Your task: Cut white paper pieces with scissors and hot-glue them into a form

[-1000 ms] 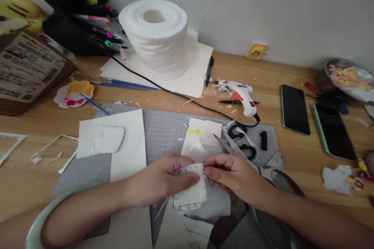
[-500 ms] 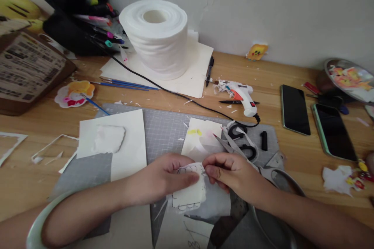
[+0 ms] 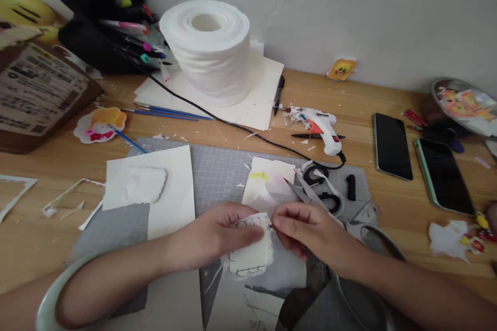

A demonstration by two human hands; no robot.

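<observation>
Hands meeting low over the grey cutting mat (image 3: 221, 173); left hand (image 3: 217, 235) pinching a small white paper cutout (image 3: 251, 256) with scalloped pen lines, thumb laid across its face; right hand (image 3: 306, 230) pinching the cutout's upper right edge between thumb and forefinger, other fingers curled; cutout held between both hands, just above the mat; scissors (image 3: 316, 194) lying just beyond the right hand; cream sheet (image 3: 163, 191) beyond the left hand; glue gun (image 3: 320, 126) farther off; tissue roll (image 3: 207, 49) far back.

Head view, close above desk (image 3: 388, 88).
</observation>
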